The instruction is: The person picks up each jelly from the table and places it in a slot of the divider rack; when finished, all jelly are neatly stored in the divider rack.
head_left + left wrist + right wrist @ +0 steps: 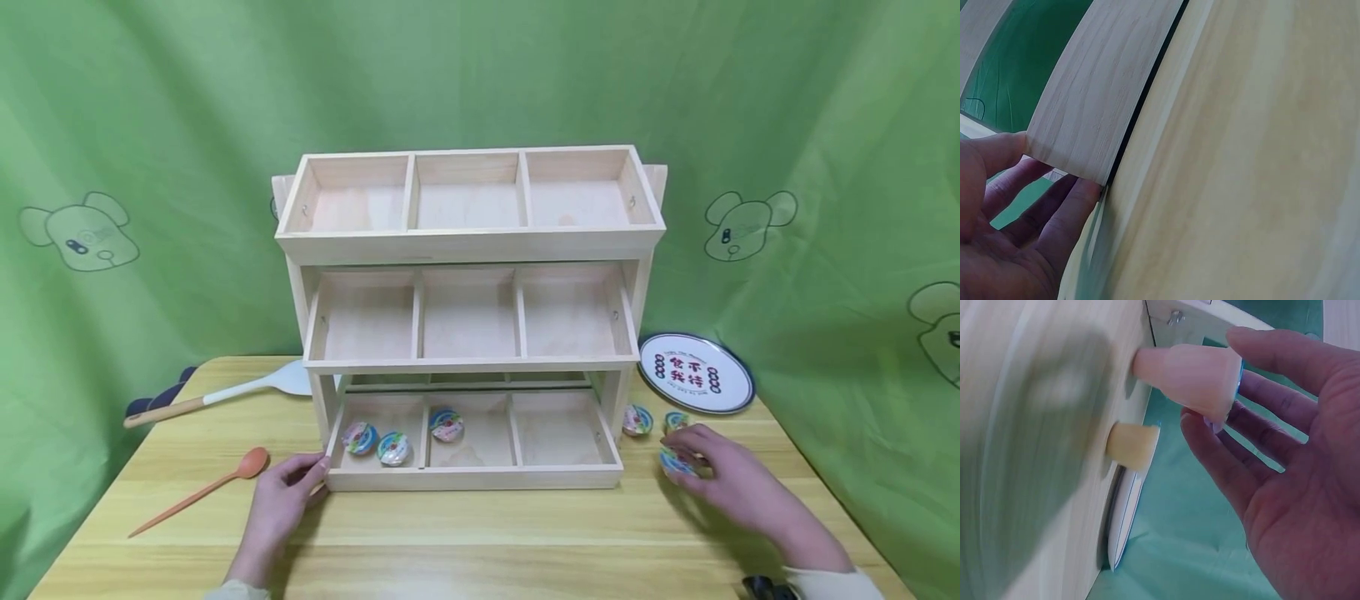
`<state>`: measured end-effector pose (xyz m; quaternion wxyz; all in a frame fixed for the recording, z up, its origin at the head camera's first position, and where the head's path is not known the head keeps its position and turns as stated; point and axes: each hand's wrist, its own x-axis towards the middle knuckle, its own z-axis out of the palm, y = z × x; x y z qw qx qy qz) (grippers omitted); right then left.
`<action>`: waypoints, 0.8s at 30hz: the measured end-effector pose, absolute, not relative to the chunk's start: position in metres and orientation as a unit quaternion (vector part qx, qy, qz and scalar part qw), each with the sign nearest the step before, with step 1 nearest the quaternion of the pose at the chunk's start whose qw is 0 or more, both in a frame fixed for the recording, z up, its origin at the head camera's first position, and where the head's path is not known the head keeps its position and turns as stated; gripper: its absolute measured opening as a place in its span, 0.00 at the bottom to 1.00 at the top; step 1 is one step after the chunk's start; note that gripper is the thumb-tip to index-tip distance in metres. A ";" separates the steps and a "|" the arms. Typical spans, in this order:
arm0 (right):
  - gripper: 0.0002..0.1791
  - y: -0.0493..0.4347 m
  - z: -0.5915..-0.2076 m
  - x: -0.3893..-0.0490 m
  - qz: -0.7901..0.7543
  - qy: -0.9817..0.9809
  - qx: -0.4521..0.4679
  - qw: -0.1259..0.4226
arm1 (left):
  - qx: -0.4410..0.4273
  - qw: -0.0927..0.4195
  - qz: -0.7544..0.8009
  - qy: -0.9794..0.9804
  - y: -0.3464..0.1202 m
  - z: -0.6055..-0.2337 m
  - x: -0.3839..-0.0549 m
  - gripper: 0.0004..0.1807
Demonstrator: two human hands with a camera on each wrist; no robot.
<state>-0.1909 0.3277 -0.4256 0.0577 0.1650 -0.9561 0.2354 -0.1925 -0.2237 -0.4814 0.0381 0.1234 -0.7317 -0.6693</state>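
Note:
My right hand (pixel 723 479) pinches a small jelly cup (pixel 1200 378) by its lid end between thumb and fingers, just above the table to the right of the shelf. Two other jelly cups stand close by: a pink one (pixel 637 421) and a yellow one (pixel 1132 447). With thumb and fingertips, my left hand (pixel 281 504) holds the front left corner of the wooden three-tier shelf (pixel 472 481). In its bottom tier, two jelly cups (pixel 393 449) lie in the left compartment and another jelly cup (pixel 447 426) is in the middle one.
An oval plate (pixel 693 375) with red characters lies behind the loose cups. Left of the shelf are a white spatula (pixel 240 390) with a wooden handle and an orange spoon (pixel 198 496). A green curtain (pixel 465 75) hangs behind the wooden table (pixel 480 542).

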 end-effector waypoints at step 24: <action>0.23 0.285 -0.401 -0.184 0.225 -0.950 0.206 0.062 | 0.123 0.027 -0.669 -0.732 -0.226 -0.482 -0.193 0.17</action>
